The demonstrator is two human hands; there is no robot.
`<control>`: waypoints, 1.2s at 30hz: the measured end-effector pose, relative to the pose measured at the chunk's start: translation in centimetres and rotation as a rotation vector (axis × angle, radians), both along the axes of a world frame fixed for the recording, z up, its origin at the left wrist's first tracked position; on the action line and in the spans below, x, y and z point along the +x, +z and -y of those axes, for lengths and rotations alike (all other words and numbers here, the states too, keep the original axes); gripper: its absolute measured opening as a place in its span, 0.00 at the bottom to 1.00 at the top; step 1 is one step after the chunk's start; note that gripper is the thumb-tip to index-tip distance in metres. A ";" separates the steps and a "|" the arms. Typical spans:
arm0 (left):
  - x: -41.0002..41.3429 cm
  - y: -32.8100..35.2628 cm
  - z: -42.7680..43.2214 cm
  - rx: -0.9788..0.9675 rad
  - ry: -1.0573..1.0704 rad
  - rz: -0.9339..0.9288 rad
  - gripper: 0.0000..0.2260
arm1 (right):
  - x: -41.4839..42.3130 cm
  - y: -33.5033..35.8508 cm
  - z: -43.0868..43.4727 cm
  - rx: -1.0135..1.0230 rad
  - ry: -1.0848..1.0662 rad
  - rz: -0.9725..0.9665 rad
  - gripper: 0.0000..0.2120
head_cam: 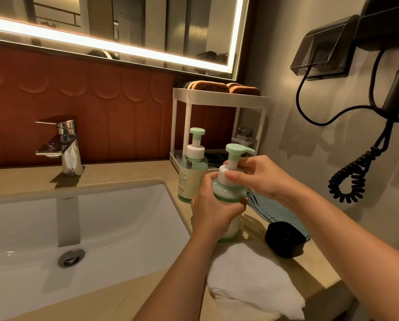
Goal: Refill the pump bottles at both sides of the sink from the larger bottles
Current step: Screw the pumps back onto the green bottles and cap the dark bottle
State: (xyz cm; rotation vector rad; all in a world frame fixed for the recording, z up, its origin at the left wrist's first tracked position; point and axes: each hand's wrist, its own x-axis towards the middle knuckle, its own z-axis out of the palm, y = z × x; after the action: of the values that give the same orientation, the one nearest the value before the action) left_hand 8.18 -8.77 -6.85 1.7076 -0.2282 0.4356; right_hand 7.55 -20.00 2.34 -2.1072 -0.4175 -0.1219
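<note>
The beige countertop point(129, 172) carries a white sink point(124, 218) set into its left and middle part, with a lit mirror point(147, 24) on the wall behind. A white two-level rack point(217, 93) stands in the countertop's rear right corner, with brown pads point(210, 86) on its top level and a clear bottle point(244, 137) on its lower one. A black hair dryer point(397, 66) hangs on the right wall. A folded white towel point(247, 279) lies at the countertop's front right edge. Behind it, along the right edge, a blue cloth point(270, 209) lies partly under a round black object point(284, 239). A chrome faucet point(66, 144) stands at the rear edge behind the sink.

Two pump bottles with mint-green heads are right of the sink. The labelled pump bottle point(191, 174) stands upright just in front of the rack. The nearer pump bottle point(228, 191) is upright between it and the towel; whether its base touches the countertop cannot be told. The left hand point(213, 214) is wrapped around this bottle's body, fingers curled tight on it. The right hand point(258, 174) pinches the white collar under the pump head between thumb and fingers.
</note>
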 end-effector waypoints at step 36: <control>2.6 1.2 -2.8 0.499 0.050 -0.147 0.29 | 4.8 -0.5 -2.6 -0.370 -0.458 0.151 0.18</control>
State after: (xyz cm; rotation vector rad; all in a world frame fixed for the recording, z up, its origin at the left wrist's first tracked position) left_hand 10.73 -6.01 -5.65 2.2287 -0.1972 0.3015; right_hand 12.39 -17.38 1.79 -2.5396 -0.0351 -0.5048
